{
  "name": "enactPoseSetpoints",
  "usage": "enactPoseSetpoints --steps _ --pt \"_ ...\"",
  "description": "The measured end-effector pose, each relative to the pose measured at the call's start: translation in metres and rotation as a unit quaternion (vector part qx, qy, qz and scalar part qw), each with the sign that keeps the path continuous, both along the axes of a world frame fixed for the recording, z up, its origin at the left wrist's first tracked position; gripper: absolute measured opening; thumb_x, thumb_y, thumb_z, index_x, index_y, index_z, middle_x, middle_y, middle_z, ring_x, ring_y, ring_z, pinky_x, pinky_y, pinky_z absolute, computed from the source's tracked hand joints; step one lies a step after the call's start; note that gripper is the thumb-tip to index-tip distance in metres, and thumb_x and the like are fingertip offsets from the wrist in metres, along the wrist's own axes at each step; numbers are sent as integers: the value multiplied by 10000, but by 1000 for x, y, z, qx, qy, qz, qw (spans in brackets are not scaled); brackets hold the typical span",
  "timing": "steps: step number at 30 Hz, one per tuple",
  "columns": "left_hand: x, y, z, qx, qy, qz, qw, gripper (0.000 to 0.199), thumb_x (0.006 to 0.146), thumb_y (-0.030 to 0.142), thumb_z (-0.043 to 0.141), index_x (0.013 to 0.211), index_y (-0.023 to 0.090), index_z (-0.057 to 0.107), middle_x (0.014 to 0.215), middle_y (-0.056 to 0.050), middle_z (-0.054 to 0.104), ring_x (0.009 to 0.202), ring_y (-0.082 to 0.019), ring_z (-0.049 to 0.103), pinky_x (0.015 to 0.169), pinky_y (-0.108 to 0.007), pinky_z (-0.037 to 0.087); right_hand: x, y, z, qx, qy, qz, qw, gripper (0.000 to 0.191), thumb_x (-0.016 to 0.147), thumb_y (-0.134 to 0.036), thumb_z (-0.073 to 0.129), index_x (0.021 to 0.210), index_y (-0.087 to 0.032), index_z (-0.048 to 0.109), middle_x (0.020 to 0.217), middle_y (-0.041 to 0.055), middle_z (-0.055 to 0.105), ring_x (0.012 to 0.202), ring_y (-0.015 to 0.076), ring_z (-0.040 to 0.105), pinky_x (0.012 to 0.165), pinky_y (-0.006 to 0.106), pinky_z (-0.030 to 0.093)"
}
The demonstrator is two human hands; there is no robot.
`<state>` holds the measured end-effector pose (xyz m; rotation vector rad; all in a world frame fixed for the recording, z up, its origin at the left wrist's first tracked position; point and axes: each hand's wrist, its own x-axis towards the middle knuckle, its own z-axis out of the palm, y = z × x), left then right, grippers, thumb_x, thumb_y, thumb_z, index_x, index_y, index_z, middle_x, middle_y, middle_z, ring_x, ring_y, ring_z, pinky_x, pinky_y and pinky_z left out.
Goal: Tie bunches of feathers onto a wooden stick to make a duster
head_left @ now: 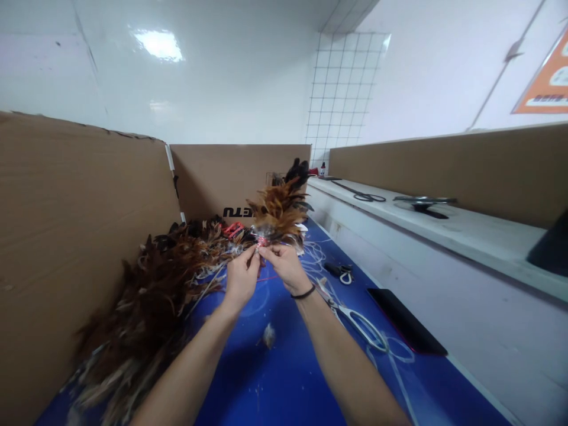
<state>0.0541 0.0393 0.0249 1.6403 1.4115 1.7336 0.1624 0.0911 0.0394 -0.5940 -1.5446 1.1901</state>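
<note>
A bundle of brown and black feathers (278, 210) stands upright, tips away from me, in front of both hands. Red wrapping (262, 241) circles its lower end. My left hand (243, 273) is closed in a pinch at that base, thumb and forefinger together. From the other side, my right hand (284, 266), with a dark band at the wrist, pinches the same spot. The fingertips almost meet, and the stem ends between them are mostly hidden. A thin red strand trails below the right fingers. Under my arms lies a small loose feather (268, 336) on the blue table (266, 390).
A big heap of brown feathers (155, 296) lines the left cardboard wall (75, 236). To the right lie scissors (361, 328), a small black-handled tool (339, 271), a black flat object (406, 319) and loose clear cord. A white ledge (470, 225) runs along the right.
</note>
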Motion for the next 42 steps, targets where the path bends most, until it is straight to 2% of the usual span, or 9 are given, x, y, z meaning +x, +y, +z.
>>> enactPoseSetpoints --steps 4,8,13,19,23,29,35,39,42 --pt "2 -1 0 14 22 24 999 321 859 327 462 1030 149 667 635 -12 616 504 -93 483 494 -196 370 1 0 2 7 -6 -11 1000 341 639 -468 687 586 -140 611 536 -10 570 516 91 473 535 228 392" --pt "3 -1 0 21 15 49 998 330 850 333 483 1054 147 664 622 -7 620 508 -96 494 507 -200 383 2 -2 3 40 -34 -36 998 275 680 -407 647 605 -145 610 519 -21 545 495 85 449 501 216 362" --pt "4 1 -1 27 -10 68 997 312 828 325 520 1042 157 673 676 -23 652 606 -124 563 567 -215 428 2 -3 -1 94 -85 -88 988 184 734 -316 581 694 -147 644 631 7 625 582 108 537 581 229 423" --pt "6 -1 3 30 -40 53 997 299 814 312 541 1035 164 676 750 -43 680 681 -144 594 609 -233 456 5 -15 5 171 -158 -170 958 169 770 -261 529 735 -179 672 712 14 678 641 127 586 635 242 440" --pt "7 -1 4 14 -67 39 997 307 786 292 568 1034 144 673 776 -52 683 645 -129 577 600 -231 453 6 -21 10 183 -166 -217 944 142 750 -230 545 704 -186 672 713 16 690 676 144 614 671 255 454" --pt "10 -1 3 22 -130 4 991 327 796 341 557 1029 147 676 680 -17 633 557 -100 509 533 -212 414 7 -22 14 180 -139 -191 955 155 758 -230 526 710 -178 663 698 12 676 653 136 605 646 240 458" --pt "13 -5 6 25 -212 -29 977 349 805 354 545 1025 122 684 561 21 524 486 -75 403 464 -202 336 8 -27 18 191 -149 -190 951 185 782 -231 502 738 -168 670 709 24 673 648 133 600 634 235 458" --pt "15 -8 11 16 -218 -30 975 330 778 381 586 929 113 703 544 28 486 481 -66 370 456 -202 310 9 -28 17 175 -129 -182 959 172 772 -237 519 738 -178 677 718 21 686 646 136 613 635 235 475" --pt "16 -9 14 13 -225 -40 973 306 758 377 610 877 113 707 538 33 470 484 -63 361 456 -201 299 9 -28 17 171 -128 -199 956 150 753 -241 545 709 -179 675 694 16 684 626 137 609 621 239 469"
